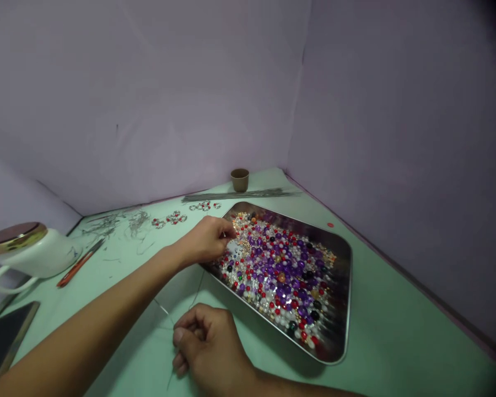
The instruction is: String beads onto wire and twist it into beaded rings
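A metal tray [342, 331] full of mixed purple, red, white, gold and black beads [285, 270] lies in front of me. My left hand [209, 238] reaches over the tray's left side, its fingers pinched together at the beads; whatever is between the fingertips is hidden. Nearer to me, my right hand [210, 342] is closed around a thin wire [162, 306], whose strands stick out on both sides of the fingers, above the green tabletop [128, 336].
Behind the tray are a bundle of straight wires [243, 194] and a small brown cup [240, 181]. Small beaded pieces [176, 218] and wire scraps [138, 223] lie further left. Orange-handled pliers [76, 267], a white teapot-like vessel [45, 256] and a dark flat object [8, 342] line the left side.
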Tool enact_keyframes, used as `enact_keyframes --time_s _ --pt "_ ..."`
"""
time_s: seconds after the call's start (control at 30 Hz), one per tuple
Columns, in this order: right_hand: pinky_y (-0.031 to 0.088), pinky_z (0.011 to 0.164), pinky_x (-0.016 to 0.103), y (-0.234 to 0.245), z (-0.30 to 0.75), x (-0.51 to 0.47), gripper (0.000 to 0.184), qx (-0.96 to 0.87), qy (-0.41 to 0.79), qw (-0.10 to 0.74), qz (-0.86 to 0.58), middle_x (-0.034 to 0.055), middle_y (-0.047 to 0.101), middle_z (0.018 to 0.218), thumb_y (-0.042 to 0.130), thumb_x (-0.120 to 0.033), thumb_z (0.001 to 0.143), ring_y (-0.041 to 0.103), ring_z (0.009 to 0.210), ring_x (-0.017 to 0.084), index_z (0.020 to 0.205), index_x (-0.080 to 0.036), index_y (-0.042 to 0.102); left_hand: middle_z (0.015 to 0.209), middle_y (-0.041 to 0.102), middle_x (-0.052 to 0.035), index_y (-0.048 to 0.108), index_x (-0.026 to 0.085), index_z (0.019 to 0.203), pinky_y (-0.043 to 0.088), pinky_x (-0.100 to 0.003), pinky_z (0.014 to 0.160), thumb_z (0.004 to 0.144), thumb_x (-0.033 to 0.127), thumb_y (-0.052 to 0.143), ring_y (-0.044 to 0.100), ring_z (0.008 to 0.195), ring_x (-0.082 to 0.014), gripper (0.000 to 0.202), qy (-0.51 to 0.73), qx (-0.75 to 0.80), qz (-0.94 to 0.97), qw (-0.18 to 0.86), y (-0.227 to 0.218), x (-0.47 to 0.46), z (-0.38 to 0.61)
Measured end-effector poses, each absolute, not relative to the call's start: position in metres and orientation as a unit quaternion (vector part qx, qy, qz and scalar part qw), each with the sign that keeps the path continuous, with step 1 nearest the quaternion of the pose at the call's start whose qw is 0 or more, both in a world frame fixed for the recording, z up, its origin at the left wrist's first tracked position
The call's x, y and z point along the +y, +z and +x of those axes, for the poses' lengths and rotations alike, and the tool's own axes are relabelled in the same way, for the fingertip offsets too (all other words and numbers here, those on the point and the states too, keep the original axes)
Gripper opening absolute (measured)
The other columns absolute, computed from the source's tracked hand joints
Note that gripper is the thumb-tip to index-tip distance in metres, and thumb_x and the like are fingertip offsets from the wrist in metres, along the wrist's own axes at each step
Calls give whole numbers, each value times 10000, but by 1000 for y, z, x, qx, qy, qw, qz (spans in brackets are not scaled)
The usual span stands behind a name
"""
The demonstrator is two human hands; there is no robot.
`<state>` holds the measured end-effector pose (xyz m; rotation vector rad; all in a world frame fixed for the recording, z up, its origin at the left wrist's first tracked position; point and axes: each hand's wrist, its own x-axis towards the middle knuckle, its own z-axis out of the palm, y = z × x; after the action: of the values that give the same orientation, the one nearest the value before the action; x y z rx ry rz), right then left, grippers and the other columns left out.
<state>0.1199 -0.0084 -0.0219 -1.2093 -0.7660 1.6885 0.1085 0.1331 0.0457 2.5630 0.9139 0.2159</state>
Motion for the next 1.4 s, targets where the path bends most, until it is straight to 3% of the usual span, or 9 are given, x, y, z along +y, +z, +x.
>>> enact_keyframes --time_s 0.3,0.63,0.83,1.1,1.4 --pt "356 389 162 -17 123 -9 101 -330 684 426 -492 -59 439 410 505 -53 720 463 378 74 657 -130 524 730 657 -24 662 157 787 384 -219 607 661 129 472 546 657 -113 230 33 344 922 174 62 148 95" --pt "342 396 163 -11 127 -9 102 -344 684 384 -515 -56 442 431 513 -36 711 451 388 71 671 -126 538 685 625 -40 643 145 743 332 -226 565 625 87 431 480 596 -107 249 -39 294 946 130 49 135 95" --pt "347 406 164 -9 126 -7 101 -323 689 371 -532 -63 432 425 523 -41 710 454 391 74 675 -135 528 586 579 -33 616 151 615 327 -227 523 606 107 457 430 521 -104 165 -93 268 949 140 36 135 107" --pt "349 409 164 -13 125 -9 62 -319 686 381 -531 -62 443 460 573 -80 687 487 412 80 687 -137 549 636 594 -48 588 155 609 340 -233 539 593 101 478 485 577 -127 123 -71 235 962 122 27 140 110" --pt "350 392 166 -14 125 -8 89 -323 690 382 -523 -60 442 459 548 -54 686 485 402 82 670 -140 534 522 517 -24 553 160 548 277 -235 456 560 71 464 392 474 -106 126 -94 231 964 91 24 139 112"
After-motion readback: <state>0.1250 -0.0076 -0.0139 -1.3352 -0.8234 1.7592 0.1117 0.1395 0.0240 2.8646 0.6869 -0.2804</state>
